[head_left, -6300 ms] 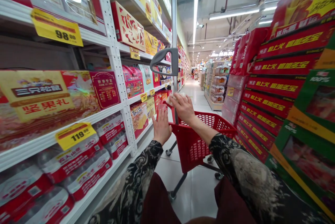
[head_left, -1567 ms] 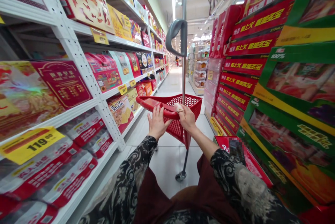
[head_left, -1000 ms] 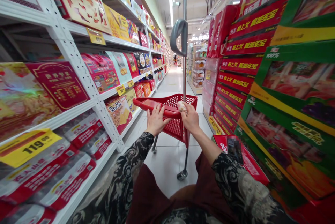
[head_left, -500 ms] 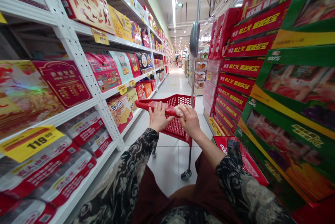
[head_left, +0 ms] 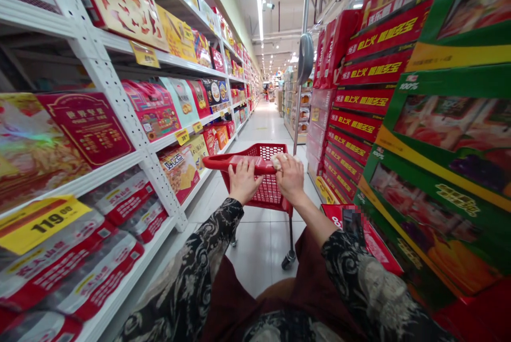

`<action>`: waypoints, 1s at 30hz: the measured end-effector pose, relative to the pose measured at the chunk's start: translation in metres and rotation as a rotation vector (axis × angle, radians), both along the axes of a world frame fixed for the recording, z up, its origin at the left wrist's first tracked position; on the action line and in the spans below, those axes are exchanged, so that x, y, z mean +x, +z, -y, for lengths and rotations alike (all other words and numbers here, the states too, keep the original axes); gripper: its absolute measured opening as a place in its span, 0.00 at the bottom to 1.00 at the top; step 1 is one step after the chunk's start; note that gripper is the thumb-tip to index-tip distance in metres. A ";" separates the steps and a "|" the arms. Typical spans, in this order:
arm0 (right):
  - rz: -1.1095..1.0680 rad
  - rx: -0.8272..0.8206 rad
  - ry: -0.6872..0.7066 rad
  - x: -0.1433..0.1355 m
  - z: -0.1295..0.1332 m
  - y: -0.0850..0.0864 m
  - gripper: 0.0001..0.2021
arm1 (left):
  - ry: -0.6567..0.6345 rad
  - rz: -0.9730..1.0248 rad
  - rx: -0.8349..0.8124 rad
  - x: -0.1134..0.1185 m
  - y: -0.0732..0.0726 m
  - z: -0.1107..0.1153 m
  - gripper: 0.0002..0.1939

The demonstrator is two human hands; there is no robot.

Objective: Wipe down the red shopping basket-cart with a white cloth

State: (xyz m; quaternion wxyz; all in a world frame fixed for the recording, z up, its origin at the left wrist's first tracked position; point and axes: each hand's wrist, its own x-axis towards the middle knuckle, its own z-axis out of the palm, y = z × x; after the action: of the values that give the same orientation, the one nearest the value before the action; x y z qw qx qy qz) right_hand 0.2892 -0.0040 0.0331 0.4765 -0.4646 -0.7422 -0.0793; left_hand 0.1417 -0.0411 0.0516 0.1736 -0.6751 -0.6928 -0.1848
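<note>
In front of me stands a red shopping cart [head_left: 270,193] with a perforated basket and a red handle [head_left: 217,161]. My left hand [head_left: 244,181] lies on the handle near its middle, its fingers stretched forward over the bar. Further right, my right hand [head_left: 290,177] has its fingers curled over a crumpled whitish cloth or tissue [head_left: 276,161] against the handle's right part. A metal pole [head_left: 298,113] with a grey oval piece [head_left: 305,58] rises at the cart's right side.
White shelving [head_left: 139,163] with boxed goods and shrink-wrapped bottles [head_left: 75,262] lines the left. Stacked red cartons [head_left: 359,99] and green gift boxes [head_left: 447,171] stand close on the right. A tiled aisle [head_left: 265,118] runs ahead, with a distant person [head_left: 266,91].
The cart handle has turned slightly, its right end now nearer level with the left. My right hand has shifted a little up with it. The shelves and cartons have slid slightly left in view.
</note>
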 end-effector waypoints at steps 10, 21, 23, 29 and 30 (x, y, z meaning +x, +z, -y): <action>0.044 -0.015 0.020 0.006 0.003 -0.005 0.24 | 0.074 0.044 -0.013 -0.013 -0.003 0.001 0.33; 0.038 -0.039 0.025 -0.019 0.005 -0.001 0.25 | 0.071 0.012 0.002 -0.012 -0.010 0.004 0.33; 0.054 -0.041 0.047 -0.018 0.005 0.002 0.24 | 0.064 0.007 0.002 -0.014 -0.010 0.005 0.34; -0.048 -0.081 -0.076 0.004 -0.001 0.007 0.24 | 0.053 0.022 -0.007 -0.012 -0.008 0.009 0.34; -0.066 -0.084 -0.090 0.003 -0.001 0.006 0.24 | 0.059 0.021 -0.002 -0.011 -0.009 0.009 0.34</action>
State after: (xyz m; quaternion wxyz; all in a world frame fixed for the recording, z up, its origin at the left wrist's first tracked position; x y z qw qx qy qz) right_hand 0.2920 -0.0034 0.0388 0.4770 -0.5192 -0.7071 -0.0540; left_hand 0.1309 -0.0497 0.0425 0.1712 -0.6525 -0.7143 -0.1860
